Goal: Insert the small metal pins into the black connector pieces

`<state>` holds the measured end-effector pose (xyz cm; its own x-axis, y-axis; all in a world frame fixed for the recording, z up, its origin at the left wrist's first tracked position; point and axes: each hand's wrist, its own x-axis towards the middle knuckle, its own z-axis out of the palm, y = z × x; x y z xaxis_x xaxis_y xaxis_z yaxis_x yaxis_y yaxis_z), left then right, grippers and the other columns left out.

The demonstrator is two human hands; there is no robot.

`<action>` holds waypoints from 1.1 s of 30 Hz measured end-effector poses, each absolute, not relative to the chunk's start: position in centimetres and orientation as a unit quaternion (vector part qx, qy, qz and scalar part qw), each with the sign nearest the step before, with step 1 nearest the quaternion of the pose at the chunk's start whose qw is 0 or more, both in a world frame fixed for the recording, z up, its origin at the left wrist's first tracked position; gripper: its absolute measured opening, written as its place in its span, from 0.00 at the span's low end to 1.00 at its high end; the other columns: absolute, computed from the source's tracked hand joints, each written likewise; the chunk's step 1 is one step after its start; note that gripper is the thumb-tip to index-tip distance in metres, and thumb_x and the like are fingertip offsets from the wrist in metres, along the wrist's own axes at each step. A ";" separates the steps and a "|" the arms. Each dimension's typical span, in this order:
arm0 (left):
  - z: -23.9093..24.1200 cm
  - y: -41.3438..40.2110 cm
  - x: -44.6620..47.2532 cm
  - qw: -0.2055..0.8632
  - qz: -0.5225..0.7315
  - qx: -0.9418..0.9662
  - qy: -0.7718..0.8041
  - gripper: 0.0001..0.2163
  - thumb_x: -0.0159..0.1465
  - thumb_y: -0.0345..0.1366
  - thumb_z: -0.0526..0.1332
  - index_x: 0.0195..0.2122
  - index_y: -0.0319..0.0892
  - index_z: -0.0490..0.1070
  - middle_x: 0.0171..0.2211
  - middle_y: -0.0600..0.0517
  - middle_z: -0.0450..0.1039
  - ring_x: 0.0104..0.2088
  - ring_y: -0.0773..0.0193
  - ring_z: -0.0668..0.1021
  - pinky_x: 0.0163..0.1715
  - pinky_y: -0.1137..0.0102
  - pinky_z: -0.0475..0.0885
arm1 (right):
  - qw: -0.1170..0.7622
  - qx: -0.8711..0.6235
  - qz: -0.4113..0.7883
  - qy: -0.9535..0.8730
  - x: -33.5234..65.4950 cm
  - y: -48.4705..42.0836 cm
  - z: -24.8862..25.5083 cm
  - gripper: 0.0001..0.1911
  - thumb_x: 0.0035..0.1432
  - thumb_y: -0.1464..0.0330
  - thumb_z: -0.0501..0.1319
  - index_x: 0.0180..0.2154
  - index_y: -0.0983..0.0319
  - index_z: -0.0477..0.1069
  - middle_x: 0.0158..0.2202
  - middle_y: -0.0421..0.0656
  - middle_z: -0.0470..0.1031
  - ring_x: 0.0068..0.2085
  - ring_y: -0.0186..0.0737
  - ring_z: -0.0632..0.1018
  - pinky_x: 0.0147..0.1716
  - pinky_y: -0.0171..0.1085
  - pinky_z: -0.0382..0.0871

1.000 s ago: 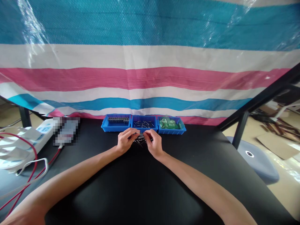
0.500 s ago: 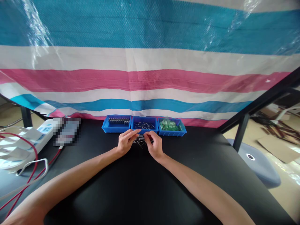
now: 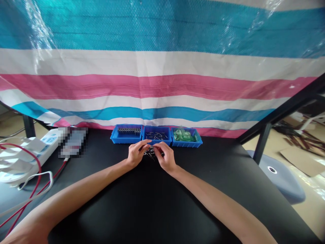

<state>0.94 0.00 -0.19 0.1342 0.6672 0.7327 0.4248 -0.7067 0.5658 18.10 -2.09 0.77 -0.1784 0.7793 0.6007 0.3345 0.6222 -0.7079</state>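
My left hand (image 3: 137, 155) is closed in a pinch, its index finger reaching forward over the thumb. Opposite it, my right hand (image 3: 165, 157) is pinched too, with the fingertips nearly meeting those of the left. Between them shows a small silver metal piece (image 3: 151, 147), mostly covered by the fingers, so its kind is unclear. Just beneath the hands lies a pile of thin, pin-like metal parts (image 3: 150, 154) on the black table (image 3: 152, 200). Directly behind stands the middle blue bin (image 3: 144, 132), holding similar thin metal parts.
The left blue bin (image 3: 127, 140) holds short metal cylinders in rows; the right blue bin (image 3: 188, 144) holds green packets. A power strip (image 3: 48, 142), a blurred phone-like device (image 3: 73, 142) and red and white cables lie left. A striped sheet (image 3: 162, 84) hangs behind.
My right hand has shifted slightly left, bringing its fingertips closer to my left hand. The left hand stays nearly in place over the pile.
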 end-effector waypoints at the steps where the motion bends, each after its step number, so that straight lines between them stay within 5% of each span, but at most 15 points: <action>1: -0.3 0.0 0.9 0.114 0.547 0.743 0.369 0.10 0.65 0.36 0.59 0.46 0.41 0.73 0.27 0.54 0.78 0.24 0.70 0.78 0.29 0.77 0.73 | 0.511 -0.375 0.211 -0.744 18.1 -2.1 0.7 0.06 0.63 0.67 0.56 0.40 0.60 0.71 0.32 0.42 0.70 0.29 0.35 0.71 0.30 0.34 0.68; 5: -0.5 0.0 0.8 0.123 0.536 0.754 0.359 0.11 0.64 0.37 0.60 0.46 0.41 0.72 0.22 0.57 0.75 0.21 0.71 0.76 0.28 0.77 0.72 | 0.498 -0.374 0.197 -0.757 18.0 -2.0 0.8 0.06 0.63 0.67 0.56 0.36 0.61 0.71 0.31 0.43 0.69 0.30 0.36 0.72 0.30 0.34 0.67; 15: 0.8 0.0 1.3 0.107 0.508 0.755 0.401 0.09 0.64 0.38 0.61 0.43 0.42 0.74 0.30 0.53 0.74 0.24 0.71 0.71 0.30 0.76 0.70 | 0.536 -0.416 0.208 -0.705 18.3 -2.2 1.0 0.08 0.64 0.68 0.53 0.34 0.61 0.68 0.30 0.41 0.70 0.30 0.36 0.71 0.31 0.34 0.66; 33: 1.3 -0.2 1.1 0.171 0.480 0.779 0.364 0.15 0.69 0.35 0.52 0.54 0.42 0.67 0.37 0.49 0.73 0.32 0.68 0.74 0.37 0.72 0.71 | 0.494 -0.371 0.188 -0.764 18.1 -2.4 1.0 0.07 0.64 0.70 0.53 0.35 0.61 0.69 0.30 0.43 0.71 0.32 0.37 0.73 0.34 0.34 0.67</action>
